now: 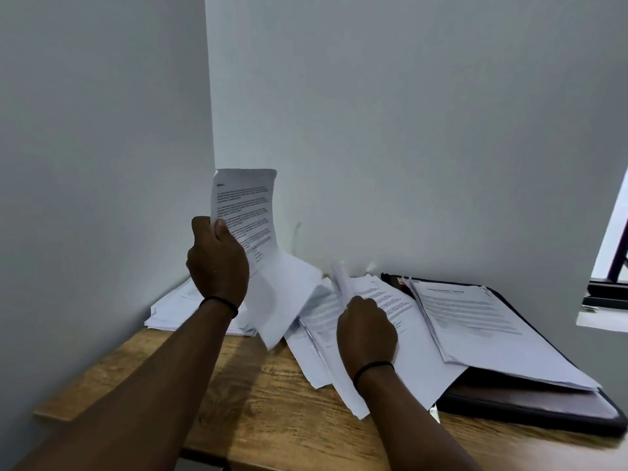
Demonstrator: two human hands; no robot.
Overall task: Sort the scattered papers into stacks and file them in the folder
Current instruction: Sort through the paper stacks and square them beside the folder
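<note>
Both hands are raised forward, left hand (217, 258) gripping, right hand (367, 329) pinching.

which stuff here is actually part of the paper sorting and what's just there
Part of the job:
- sheet held up by the left hand
- blurred sheet the right hand grips
- loose pile in the middle
- stack by the left wall
- dark folder with a stack on it

Just there:
- wooden table
- window frame
- wristbands

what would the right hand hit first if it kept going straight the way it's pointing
Most likely the blurred sheet lifted just ahead of the right hand, which the hand seems to be touching. Past that lie the loose papers on the table, then the wall. Depth is hard to judge from this single view.
</note>
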